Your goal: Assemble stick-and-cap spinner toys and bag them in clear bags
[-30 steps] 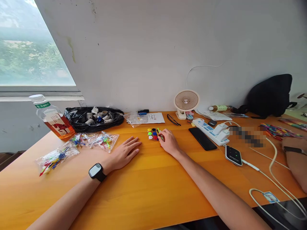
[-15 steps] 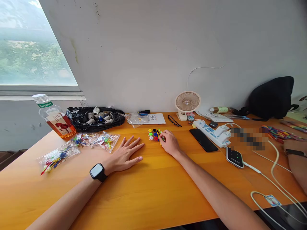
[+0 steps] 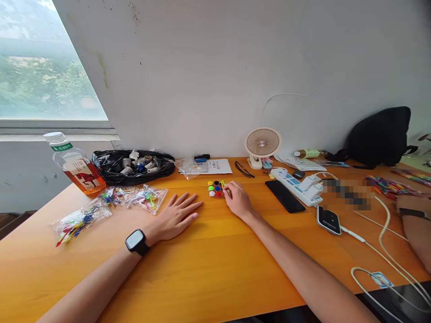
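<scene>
My left hand (image 3: 178, 215) lies flat on the wooden table (image 3: 202, 269), fingers spread, holding nothing. Just left of it are clear bags (image 3: 148, 198) of small coloured plastic pieces. At the table's middle, several small round plastic pieces (image 3: 212, 194) in yellow, black, green, blue, white and red sit close together in rows. My right hand (image 3: 238, 199) is immediately right of them, thumb and fingers curled together. A slim yellow plastic piece (image 3: 222, 184) shows at its fingertips, apparently pinched; its lower part is hidden.
A black bag of cardboard tubes (image 3: 134, 175) and a drink bottle (image 3: 79, 168) stand at the left. Behind are papers (image 3: 218, 166), glasses (image 3: 244, 169) and a fan (image 3: 262, 143). To the right lie a phone (image 3: 284, 196), a power strip (image 3: 292, 184), cables and another person's arm (image 3: 417, 233).
My right hand's fingers have shifted slightly at the coloured pieces. The green and dark slim pieces beside them no longer show; a yellow one does. My left hand stays put.
</scene>
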`<state>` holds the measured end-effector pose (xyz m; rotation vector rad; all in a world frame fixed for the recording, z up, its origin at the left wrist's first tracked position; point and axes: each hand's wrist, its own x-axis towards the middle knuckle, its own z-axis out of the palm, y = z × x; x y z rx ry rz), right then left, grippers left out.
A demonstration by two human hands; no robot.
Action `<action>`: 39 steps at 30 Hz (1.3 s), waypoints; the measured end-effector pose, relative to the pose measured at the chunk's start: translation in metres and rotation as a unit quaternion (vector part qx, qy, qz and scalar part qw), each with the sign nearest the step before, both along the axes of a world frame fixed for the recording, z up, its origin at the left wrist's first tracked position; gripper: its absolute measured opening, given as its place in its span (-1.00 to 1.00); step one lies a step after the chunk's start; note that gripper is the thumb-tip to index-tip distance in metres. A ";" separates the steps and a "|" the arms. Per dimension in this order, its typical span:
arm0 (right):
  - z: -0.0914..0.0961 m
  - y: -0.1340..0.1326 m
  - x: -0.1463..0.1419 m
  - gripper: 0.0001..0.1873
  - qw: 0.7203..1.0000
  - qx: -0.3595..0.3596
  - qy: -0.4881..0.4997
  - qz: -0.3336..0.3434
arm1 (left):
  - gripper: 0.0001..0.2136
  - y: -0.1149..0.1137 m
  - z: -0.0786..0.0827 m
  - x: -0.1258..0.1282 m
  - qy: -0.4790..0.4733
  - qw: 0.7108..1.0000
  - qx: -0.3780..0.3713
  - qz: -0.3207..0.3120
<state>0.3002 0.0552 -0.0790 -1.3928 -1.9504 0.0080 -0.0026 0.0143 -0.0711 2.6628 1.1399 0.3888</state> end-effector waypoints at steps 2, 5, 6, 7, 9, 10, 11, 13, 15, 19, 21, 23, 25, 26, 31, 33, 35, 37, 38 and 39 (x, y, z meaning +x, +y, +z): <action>0.001 0.000 0.000 -0.87 1.000 0.012 0.000 -0.006 | -0.49 -0.001 0.001 0.000 0.005 1.000 -0.007 0.004; 0.000 -0.001 0.000 -0.88 1.000 0.021 0.011 -0.016 | -0.47 -0.004 0.001 0.001 0.003 1.000 0.007 0.024; 0.000 -0.001 0.000 -0.87 0.999 0.022 0.016 -0.019 | -0.46 -0.005 0.002 0.002 0.001 0.999 0.018 0.032; 0.000 -0.001 -0.001 -0.87 0.999 0.021 0.022 -0.022 | -0.45 -0.006 0.002 0.002 -0.002 0.999 0.031 0.040; 0.001 -0.002 -0.002 -0.87 0.999 0.021 0.037 -0.024 | -0.43 -0.007 0.002 0.003 -0.003 0.997 0.050 0.050; 0.002 -0.003 -0.003 -0.88 0.999 0.022 0.045 -0.022 | -0.42 -0.008 0.002 0.003 -0.002 0.997 0.055 0.053; 0.003 -0.004 -0.004 -0.89 0.998 0.025 0.053 -0.019 | -0.42 -0.008 0.002 0.003 0.000 0.997 0.059 0.054; 0.005 -0.006 -0.005 -0.90 0.997 0.034 0.065 -0.008 | -0.43 -0.008 0.001 0.002 0.000 0.997 0.061 0.056; 0.007 -0.008 -0.007 -0.86 0.996 0.043 0.073 0.008 | -0.44 -0.007 0.000 0.002 0.000 0.997 0.056 0.053; 0.009 -0.009 -0.009 -0.74 0.994 0.046 0.087 0.055 | -0.50 -0.004 0.000 0.003 -0.004 0.998 0.038 0.057; 0.008 -0.010 -0.009 -0.68 0.992 0.042 0.090 0.073 | -0.52 -0.003 0.001 0.004 -0.020 0.997 0.030 0.068; 0.007 -0.009 -0.009 -0.63 0.992 0.040 0.089 0.082 | -0.52 -0.003 0.002 0.005 -0.035 0.996 0.025 0.076; 0.005 -0.009 -0.009 -0.62 0.992 0.040 0.091 0.084 | -0.51 -0.002 0.002 0.006 -0.045 0.995 0.019 0.081; 0.005 -0.008 -0.009 -0.62 0.991 0.041 0.094 0.084 | -0.50 -0.002 0.002 0.006 -0.049 0.995 0.014 0.083; -0.001 -0.004 -0.010 -0.55 0.991 0.051 0.086 0.089 | -0.53 -0.002 0.000 0.005 -0.049 0.995 -0.003 0.087; -0.003 -0.003 -0.009 -0.49 0.992 0.040 0.079 0.094 | -0.53 -0.001 -0.002 0.005 -0.046 0.995 0.002 0.091; -0.004 -0.002 -0.009 -0.45 0.991 0.026 0.081 0.099 | -0.52 0.000 -0.002 0.004 -0.053 0.994 0.006 0.092; -0.005 -0.003 -0.009 -0.44 0.991 0.020 0.082 0.102 | -0.50 0.001 -0.002 0.003 -0.063 0.993 -0.001 0.096; -0.004 -0.003 -0.009 -0.44 0.991 0.021 0.083 0.104 | -0.49 0.002 -0.002 0.003 -0.067 0.993 -0.009 0.099; -0.004 -0.004 -0.009 -0.44 0.991 0.021 0.082 0.106 | -0.47 0.002 -0.002 0.003 -0.068 0.992 -0.017 0.102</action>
